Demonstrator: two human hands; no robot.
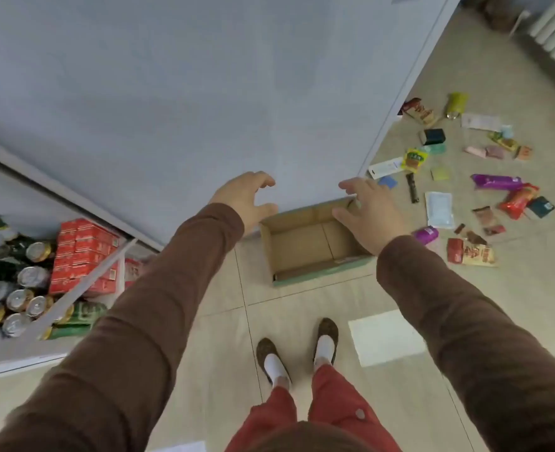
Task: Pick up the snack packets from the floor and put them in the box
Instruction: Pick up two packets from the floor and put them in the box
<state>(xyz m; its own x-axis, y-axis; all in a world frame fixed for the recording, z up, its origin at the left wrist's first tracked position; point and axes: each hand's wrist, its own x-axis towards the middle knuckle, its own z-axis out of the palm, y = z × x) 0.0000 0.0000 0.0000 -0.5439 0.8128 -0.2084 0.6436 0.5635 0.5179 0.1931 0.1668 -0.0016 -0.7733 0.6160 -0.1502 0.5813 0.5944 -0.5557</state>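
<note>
A cardboard box (305,246) is sitting open on the tiled floor (302,324), right against the bottom edge of a big grey-blue panel (178,102). Nothing can be seen lying inside it.

Both arms, in brown sleeves (158,298), are being stretched out over the box. The left hand (245,199) is being held above the box's left wall, with the fingers spread and curled and nothing held. The right hand (369,212) is being held above the box's right wall, fingers spread too and holding nothing. Whether either hand is touching the cardboard cannot be told.

The snack packets (471,187) are lying scattered on the floor to the right of the box, near the panel's right edge. Among them, a long purple packet (498,182), a red packet (519,200) and a yellow packet (414,159) are being seen. None is in the box.

Cans (24,288) and red cartons (83,256) are being kept in a tray at the left. Two feet in slippers (297,349) are standing below the box.
</note>
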